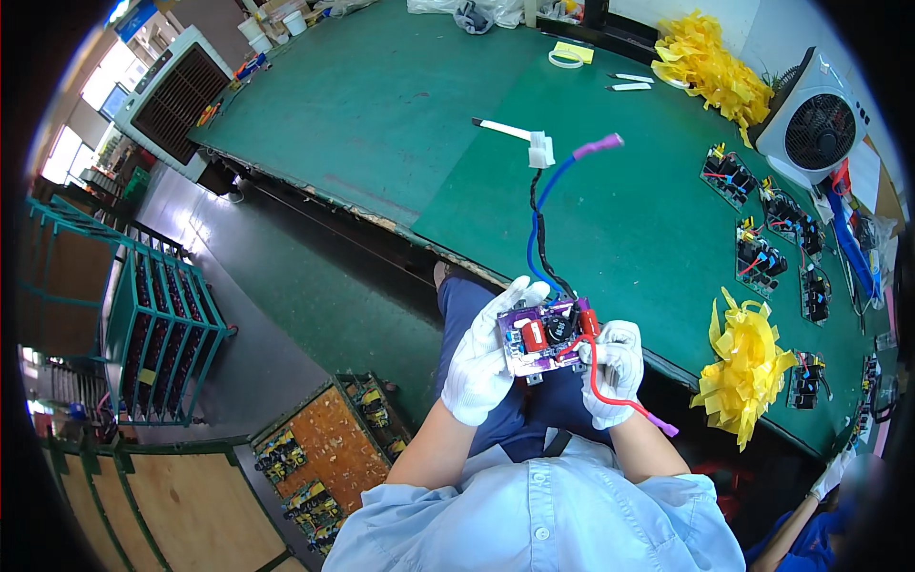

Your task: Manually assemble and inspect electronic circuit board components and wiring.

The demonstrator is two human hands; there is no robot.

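Note:
A purple circuit board (522, 360) with red and black components is held low in front of me, over my lap near the bench edge. My left hand (479, 367), in a white knit glove, grips its left side. The gloved right hand (615, 370) is closed at the board's right edge; its fingertips are partly hidden. From the board a red wire (602, 393) with a purple sleeved end loops over the right hand. A blue wire (531, 234) with a purple end and a black cable (541, 229) with a white connector (540, 150) stretch away across the green bench.
Yellow strips lie in a near pile (743, 372) and a far pile (710, 67). Several boards (760, 259) sit at right by a grey fan (820, 124). A white-handled tool (503, 128) lies ahead. Racks (157, 329) stand left; another person's gloved hand (831, 475) shows lower right.

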